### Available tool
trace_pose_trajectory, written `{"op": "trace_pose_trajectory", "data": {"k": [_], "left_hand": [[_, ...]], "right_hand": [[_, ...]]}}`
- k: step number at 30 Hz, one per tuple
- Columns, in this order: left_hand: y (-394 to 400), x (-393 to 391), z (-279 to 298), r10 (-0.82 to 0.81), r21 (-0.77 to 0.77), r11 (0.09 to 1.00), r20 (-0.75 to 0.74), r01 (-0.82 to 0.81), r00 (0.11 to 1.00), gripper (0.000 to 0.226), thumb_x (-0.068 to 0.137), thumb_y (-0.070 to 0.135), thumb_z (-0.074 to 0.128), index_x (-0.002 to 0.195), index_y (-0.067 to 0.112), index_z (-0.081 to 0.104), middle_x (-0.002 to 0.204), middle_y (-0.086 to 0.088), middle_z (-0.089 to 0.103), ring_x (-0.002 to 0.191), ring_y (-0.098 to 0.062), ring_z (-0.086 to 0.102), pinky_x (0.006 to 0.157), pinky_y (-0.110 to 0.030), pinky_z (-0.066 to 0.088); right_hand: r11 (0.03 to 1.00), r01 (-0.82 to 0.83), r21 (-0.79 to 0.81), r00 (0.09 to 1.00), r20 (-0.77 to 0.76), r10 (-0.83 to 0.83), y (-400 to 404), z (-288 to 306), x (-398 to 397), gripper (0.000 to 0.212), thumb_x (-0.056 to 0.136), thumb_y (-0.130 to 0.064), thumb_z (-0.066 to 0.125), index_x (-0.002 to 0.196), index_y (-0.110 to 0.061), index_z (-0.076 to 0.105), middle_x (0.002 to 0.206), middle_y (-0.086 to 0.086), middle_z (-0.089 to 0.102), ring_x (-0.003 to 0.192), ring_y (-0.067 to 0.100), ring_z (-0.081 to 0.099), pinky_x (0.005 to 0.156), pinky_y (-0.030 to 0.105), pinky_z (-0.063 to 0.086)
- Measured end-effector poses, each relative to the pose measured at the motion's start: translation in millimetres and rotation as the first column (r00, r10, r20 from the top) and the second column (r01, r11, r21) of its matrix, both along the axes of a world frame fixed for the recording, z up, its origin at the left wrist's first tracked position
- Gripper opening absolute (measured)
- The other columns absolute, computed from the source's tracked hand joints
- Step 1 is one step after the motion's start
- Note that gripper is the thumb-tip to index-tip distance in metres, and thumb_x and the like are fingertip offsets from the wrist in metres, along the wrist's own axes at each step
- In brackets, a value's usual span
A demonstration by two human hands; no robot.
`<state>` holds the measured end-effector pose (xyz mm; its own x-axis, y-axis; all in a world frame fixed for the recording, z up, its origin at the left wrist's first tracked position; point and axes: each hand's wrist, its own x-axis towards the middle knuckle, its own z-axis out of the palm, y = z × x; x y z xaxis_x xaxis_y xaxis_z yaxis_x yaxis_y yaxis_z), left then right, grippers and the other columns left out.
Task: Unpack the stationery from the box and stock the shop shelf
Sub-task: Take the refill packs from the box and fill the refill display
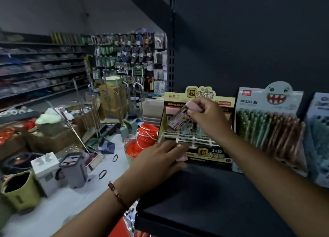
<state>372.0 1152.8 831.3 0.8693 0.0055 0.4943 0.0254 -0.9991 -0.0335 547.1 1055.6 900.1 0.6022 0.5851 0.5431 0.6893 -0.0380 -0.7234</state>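
Observation:
A black and gold display box (211,153) with a white slotted insert stands on the dark shop shelf (204,197). My right hand (208,119) pinches a clear refill case with a pink cap (179,118), tilted above the insert's slots. My left hand (160,158) rests at the box's lower left corner and holds another pink-capped case (182,157), mostly hidden under the fingers. A few cases stand in the back slots.
A pen display card with a toothy ghost face (270,123) stands right of the box, another display (318,139) further right. Left of the shelf: orange coils (146,135), mop buckets (73,169), cartons and mops on the floor.

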Motion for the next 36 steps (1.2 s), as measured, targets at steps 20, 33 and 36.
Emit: {"op": "trace_pose_trajectory", "data": {"k": [20,33,36], "left_hand": [[-3.7,-2.3,-15.6,-0.243,-0.020,0.970,-0.002,0.243,0.970,0.048,0.099,0.059,0.034,0.138,0.032,0.039,0.121,0.001,0.056,0.103,-0.017,0.057,0.074,-0.031,0.047],[2.1,-18.2,-14.1,-0.077,-0.517,0.817,0.340,0.254,0.937,0.046,0.099,0.057,0.030,0.139,0.037,0.041,0.124,0.018,0.053,0.106,0.003,0.053,0.084,-0.016,0.047],[7.6,-16.9,-6.9,0.012,-0.729,0.619,0.381,0.292,0.924,0.040,0.101,0.054,0.035,0.134,0.038,0.050,0.121,0.020,0.063,0.111,0.002,0.058,0.088,-0.026,0.052]], "right_hand": [[0.856,0.260,-0.447,0.837,0.547,0.031,56.1,-1.5,-18.3,0.044,0.095,-0.018,0.059,0.139,-0.026,0.053,0.115,0.002,0.056,0.105,0.021,0.054,0.078,0.031,0.041],[0.996,-0.019,0.085,0.981,-0.193,0.035,-14.3,-24.0,-59.6,0.046,0.095,-0.017,0.058,0.133,-0.042,0.056,0.120,-0.010,0.062,0.102,0.008,0.063,0.089,0.031,0.052],[0.914,-0.359,0.188,0.736,-0.546,0.401,-20.6,-42.3,-77.5,0.048,0.087,-0.012,0.058,0.130,-0.033,0.062,0.128,0.000,0.065,0.119,0.021,0.062,0.096,0.039,0.052]]}}
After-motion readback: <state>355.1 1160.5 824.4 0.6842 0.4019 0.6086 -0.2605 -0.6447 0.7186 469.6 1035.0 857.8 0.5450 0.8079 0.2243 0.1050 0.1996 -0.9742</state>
